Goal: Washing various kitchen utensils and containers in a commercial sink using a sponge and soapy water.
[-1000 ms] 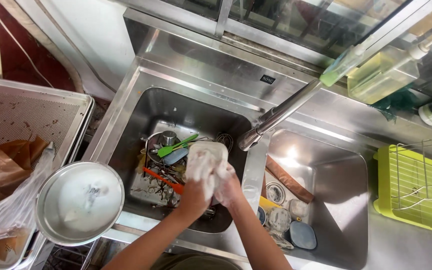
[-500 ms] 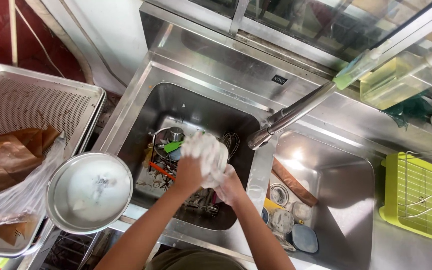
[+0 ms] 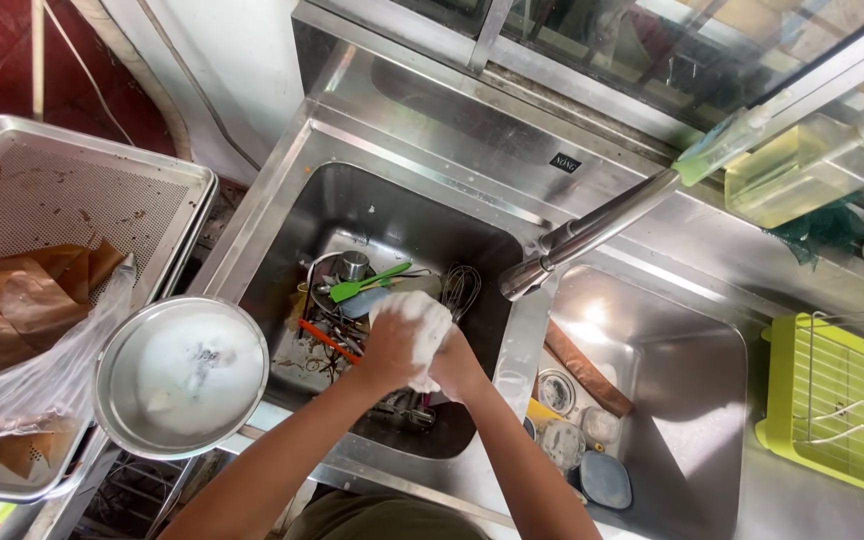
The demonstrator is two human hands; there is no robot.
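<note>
Both my hands are over the left sink basin [image 3: 282, 250], working a white, soapy object [image 3: 414, 318] between them. My left hand [image 3: 387, 350] grips its left side. From the right, my right hand [image 3: 458, 368] closes on it and may hold a sponge; I cannot tell. Under the hands lie dirty utensils: a green spatula [image 3: 364, 282], a wire whisk [image 3: 460, 286], an orange-handled tool [image 3: 324, 338] and a small metal cup [image 3: 352, 265].
A metal bowl of soapy water [image 3: 182, 375] sits on the sink's left edge. A perforated tray [image 3: 52, 210] with brown paper and a plastic bag lies further left. The faucet [image 3: 592, 232] reaches over the divider. The right basin [image 3: 692, 400] holds lids and containers. A green rack [image 3: 832, 400] stands far right.
The view has shifted slightly. My hands stay together on the white soapy object and have drifted a little lower over the left basin.
</note>
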